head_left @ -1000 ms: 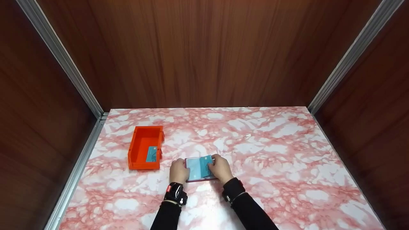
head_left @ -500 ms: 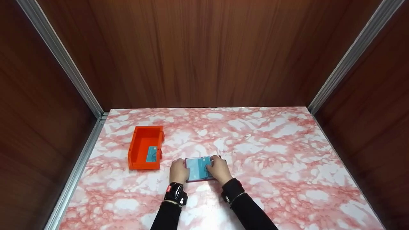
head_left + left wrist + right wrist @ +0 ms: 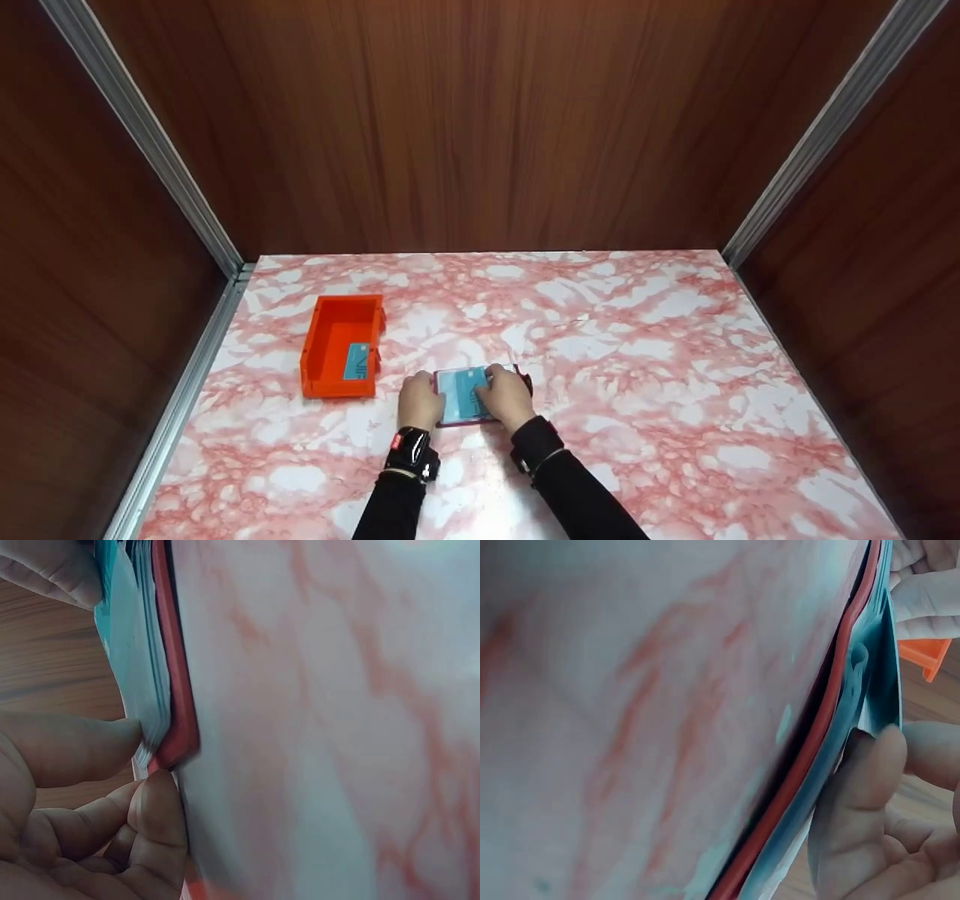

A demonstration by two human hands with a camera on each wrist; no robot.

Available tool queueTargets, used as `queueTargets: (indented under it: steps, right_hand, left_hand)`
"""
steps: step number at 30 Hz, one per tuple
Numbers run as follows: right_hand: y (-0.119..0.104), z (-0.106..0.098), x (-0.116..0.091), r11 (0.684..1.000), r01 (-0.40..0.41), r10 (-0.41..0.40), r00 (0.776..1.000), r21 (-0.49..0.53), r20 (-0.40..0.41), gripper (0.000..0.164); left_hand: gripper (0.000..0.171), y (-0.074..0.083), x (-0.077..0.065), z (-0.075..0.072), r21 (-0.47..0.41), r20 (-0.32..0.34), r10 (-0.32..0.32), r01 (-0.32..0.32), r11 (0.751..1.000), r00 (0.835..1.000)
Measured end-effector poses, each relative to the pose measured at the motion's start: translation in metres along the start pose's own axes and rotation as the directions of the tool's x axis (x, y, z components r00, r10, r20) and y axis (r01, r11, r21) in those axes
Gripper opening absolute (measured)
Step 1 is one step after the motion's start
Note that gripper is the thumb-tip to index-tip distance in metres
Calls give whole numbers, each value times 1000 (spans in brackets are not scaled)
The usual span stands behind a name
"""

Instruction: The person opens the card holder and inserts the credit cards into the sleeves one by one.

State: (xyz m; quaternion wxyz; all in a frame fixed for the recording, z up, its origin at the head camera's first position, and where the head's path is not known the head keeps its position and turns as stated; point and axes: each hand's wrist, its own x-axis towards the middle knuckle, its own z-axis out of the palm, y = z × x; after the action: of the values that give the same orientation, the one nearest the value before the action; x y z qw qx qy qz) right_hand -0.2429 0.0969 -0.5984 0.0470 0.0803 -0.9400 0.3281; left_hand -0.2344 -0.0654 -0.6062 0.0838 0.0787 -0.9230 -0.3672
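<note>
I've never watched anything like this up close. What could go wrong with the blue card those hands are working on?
The card might bend or snag: it stands at an angle to the holder's pages in the right wrist view, pinched by the right hand.

The thin clear sleeves could crease, being stacked loosely.

The red holder might slip, since the left hand pinches only one edge.
</note>
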Motion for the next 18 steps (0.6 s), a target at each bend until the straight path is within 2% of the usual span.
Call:
queueTargets:
  steps: [9,18]
  right_hand:
    - [-8,6,-1,998,63,-63,998,-32,7,25]
    - [-12,6,-5,997,78,-77,996,-31,38,27]
  left_hand:
    - [13,-3,0,2,-12,-11,18,-18,1000,1000]
    - [15,-4,0,2,-22,-3,10,-10,1000,1000]
